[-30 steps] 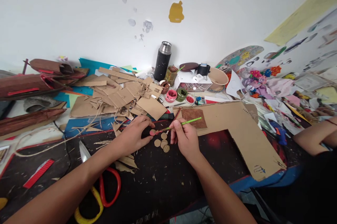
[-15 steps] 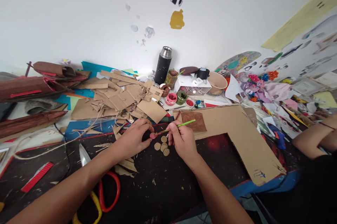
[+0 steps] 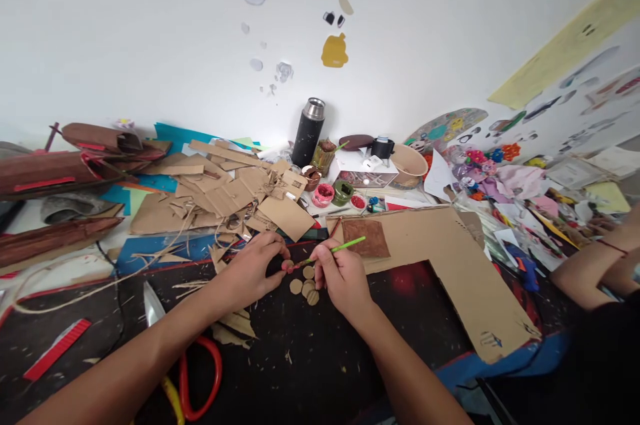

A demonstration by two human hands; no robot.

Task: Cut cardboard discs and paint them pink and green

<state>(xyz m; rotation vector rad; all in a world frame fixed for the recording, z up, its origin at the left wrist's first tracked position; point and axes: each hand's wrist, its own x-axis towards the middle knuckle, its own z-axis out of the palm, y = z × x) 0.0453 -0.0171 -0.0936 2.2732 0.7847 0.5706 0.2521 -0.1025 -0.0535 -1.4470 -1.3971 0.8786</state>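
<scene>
My right hand (image 3: 343, 276) is closed on a paintbrush with a green handle (image 3: 349, 244), its bristle end pointing left. My left hand (image 3: 257, 268) pinches a small cardboard disc (image 3: 287, 266) that shows pink paint on its face. The brush tip meets the disc or lies right at its edge; I cannot tell which. Several plain cardboard discs (image 3: 309, 286) lie on the dark table between my hands. Scissors (image 3: 200, 378) with red and yellow handles rest beneath my left forearm, partly hidden by it.
Cardboard scraps (image 3: 240, 188) are heaped at the back left. Paint pots (image 3: 323, 195) stand near a black flask (image 3: 309, 132). An L-shaped cardboard sheet (image 3: 420, 232) lies to the right, a brown-painted piece (image 3: 366, 238) on it. Another person's arm (image 3: 595, 265) is at the far right.
The view has tilted up slightly, so the table sits lower in the picture. The brush tip has shifted a little on the disc. Both hands keep their hold.
</scene>
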